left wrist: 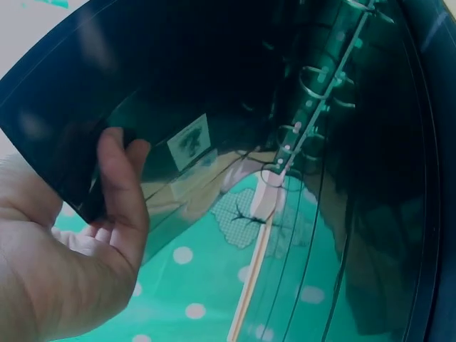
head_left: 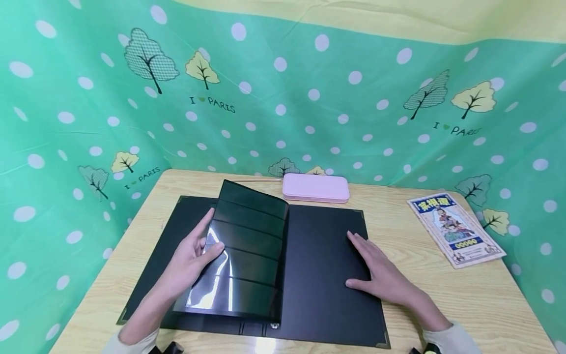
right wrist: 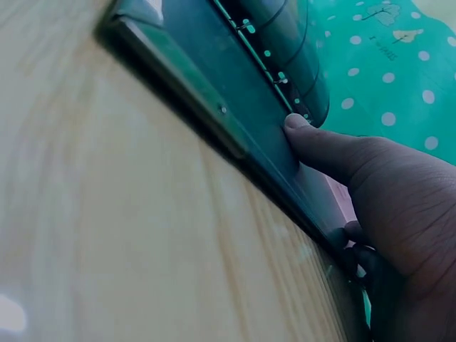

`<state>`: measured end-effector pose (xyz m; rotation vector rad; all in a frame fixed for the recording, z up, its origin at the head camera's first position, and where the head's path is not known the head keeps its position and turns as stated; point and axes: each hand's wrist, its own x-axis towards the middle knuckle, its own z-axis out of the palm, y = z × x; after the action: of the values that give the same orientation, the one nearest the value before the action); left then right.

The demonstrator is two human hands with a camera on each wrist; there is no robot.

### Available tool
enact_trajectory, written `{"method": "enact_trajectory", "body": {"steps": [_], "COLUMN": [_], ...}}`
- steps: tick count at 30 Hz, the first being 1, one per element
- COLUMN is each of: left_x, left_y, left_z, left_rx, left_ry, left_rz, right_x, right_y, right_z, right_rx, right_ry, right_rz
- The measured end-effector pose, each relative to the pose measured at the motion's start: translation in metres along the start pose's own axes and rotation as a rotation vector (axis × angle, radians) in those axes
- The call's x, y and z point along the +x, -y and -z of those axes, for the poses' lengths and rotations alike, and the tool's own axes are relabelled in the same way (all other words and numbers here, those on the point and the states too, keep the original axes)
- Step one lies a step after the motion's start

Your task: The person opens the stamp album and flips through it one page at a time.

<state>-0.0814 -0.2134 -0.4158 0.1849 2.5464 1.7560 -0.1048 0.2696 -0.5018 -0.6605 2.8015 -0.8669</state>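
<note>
A black ring-binder album (head_left: 329, 295) lies spread on the table. My left hand (head_left: 187, 260) pinches the outer edge of its raised pocket pages (head_left: 252, 236), thumb on the front and fingers behind. The strips across these glossy pages show in the head view. In the left wrist view, metal rings (left wrist: 313, 82) run along the spine, and a small stamp-like picture (left wrist: 190, 139) sits in a page pocket near the left fingers. My right hand (head_left: 382, 273) rests on the album's right cover near its outer edge, with fingers extended and thumb spread.
Behind the album stands a pink pencil case (head_left: 316, 188), with a thin stick (head_left: 258, 180) to its left. A printed booklet (head_left: 456, 229) with colourful figures lies at the back right. A green dotted curtain (head_left: 283, 113) hangs around the table (head_left: 435, 290).
</note>
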Motion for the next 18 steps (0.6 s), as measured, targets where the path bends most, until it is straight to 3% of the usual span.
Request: {"method": "enact_trajectory", "body": {"steps": [8, 18], "left_x": [0.0018, 0.0039], "left_y": [0.0064, 0.0095], "left_z": [-0.0036, -0.0004], "left_rx": [-0.157, -0.38], "left_ry": [-0.007, 0.095], "left_rz": [-0.051, -0.049], "right_x": [-0.0002, 0.0], "right_y": [-0.0001, 0.0], "right_z": [-0.0002, 0.0006], "right_rx": [0.005, 0.009], "right_ry": [-0.002, 0.003], "right_rz": [-0.002, -0.007]}}
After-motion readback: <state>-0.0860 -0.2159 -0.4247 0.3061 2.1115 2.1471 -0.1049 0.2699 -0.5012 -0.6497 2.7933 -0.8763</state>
